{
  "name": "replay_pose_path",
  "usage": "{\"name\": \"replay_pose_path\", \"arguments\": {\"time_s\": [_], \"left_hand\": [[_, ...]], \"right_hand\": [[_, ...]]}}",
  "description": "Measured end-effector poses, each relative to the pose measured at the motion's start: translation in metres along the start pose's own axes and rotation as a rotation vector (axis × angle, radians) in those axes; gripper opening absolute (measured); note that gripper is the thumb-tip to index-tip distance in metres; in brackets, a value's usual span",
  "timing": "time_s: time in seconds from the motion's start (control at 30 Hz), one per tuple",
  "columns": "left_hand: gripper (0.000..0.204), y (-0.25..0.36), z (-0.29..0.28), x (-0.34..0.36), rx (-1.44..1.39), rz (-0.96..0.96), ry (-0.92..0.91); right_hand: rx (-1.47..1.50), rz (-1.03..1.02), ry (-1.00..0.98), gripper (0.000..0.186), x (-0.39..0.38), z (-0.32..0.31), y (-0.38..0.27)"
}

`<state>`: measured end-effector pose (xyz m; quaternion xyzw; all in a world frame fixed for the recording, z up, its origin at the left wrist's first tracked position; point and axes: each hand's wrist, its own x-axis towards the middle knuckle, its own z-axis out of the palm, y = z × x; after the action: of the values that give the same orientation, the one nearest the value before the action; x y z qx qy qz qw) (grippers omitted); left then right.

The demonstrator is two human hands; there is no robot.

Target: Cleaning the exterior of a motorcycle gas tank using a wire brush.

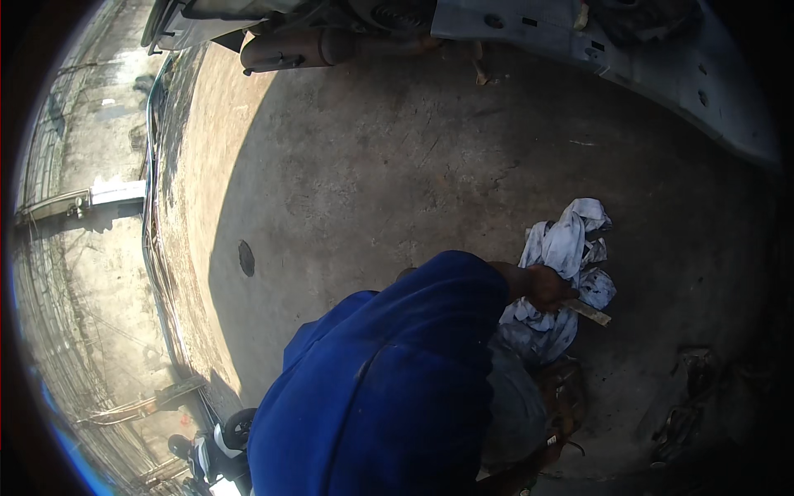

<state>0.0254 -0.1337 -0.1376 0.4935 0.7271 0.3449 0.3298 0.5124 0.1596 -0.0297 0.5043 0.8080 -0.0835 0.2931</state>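
Note:
My left hand [550, 288] reaches out from a blue sleeve [389, 372] over a bunched white rag [562, 246] with dark stains. The fingers are closed, and a flat, pale, stiff strip [589, 312] sticks out from them. Part of the rag lies under this hand. Low in the picture, my right hand [547, 453] is mostly in shadow beside a dark brown shape [564, 393] that I cannot make out. A thin curved piece [575, 447] shows close to this hand, but its fingers are too dark to read.
Under me is a stained concrete floor [356, 174]. A vehicle's underside with a rusty cylinder [289, 51] and a pale metal panel [529, 21] spans the far side. Dark items [691, 388] lie at right. Cables [153, 223] run along the left, with a motorbike [219, 450] lower left.

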Motion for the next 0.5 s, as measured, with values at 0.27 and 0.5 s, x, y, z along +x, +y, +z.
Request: {"name": "replay_pose_path", "arguments": {"time_s": [0.27,0.5], "left_hand": [[0.058,0.008,-0.008,0.007,0.019,0.003,-0.03],[0.059,0.0,0.006,0.008,0.017,0.035,0.013]], "right_hand": [[-0.079,0.018,0.151,0.056,-0.035,-0.029,-0.051],[-0.291,-0.3,0.596,0.022,-0.066,-0.052,-0.115]]}}
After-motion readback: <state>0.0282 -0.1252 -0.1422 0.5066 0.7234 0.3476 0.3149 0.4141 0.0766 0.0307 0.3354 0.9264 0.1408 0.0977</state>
